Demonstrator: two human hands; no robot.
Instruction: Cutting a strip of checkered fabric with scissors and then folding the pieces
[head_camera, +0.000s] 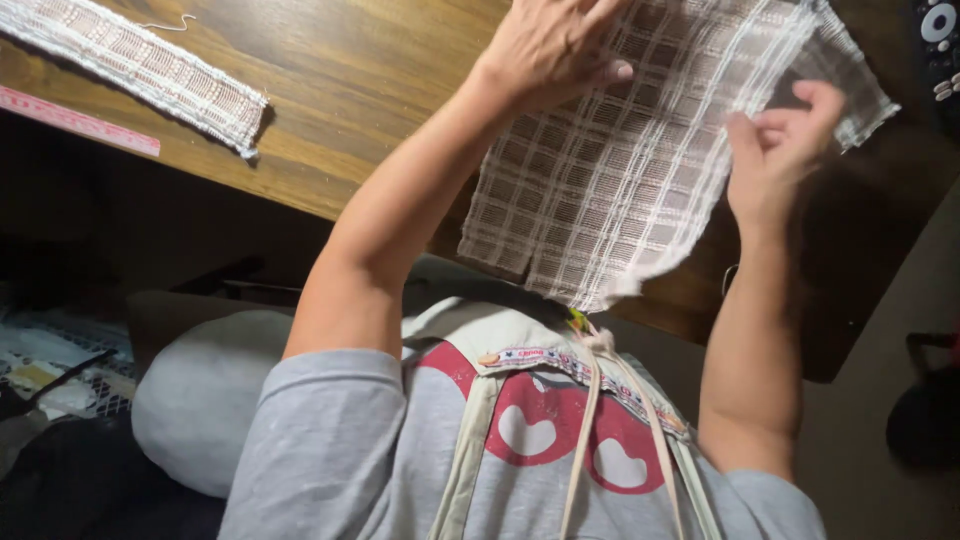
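Observation:
A sheer cream cloth with a woven check pattern (610, 170) lies on the wooden table (350, 80), its near part hanging over the table's edge toward my chest. My left hand (550, 45) rests palm down on the cloth's far left part, fingers spread and thumb pointing right. My right hand (780, 140) pinches the cloth's right edge between thumb and fingers, lifting it slightly. The far end of the cloth runs out of view at the top.
A long white woven band (140, 65) lies at the table's far left, with a pink measuring tape (80, 120) beside it. A dark device with buttons (940, 40) sits at the top right. A pale cushion (200, 400) is at my left side.

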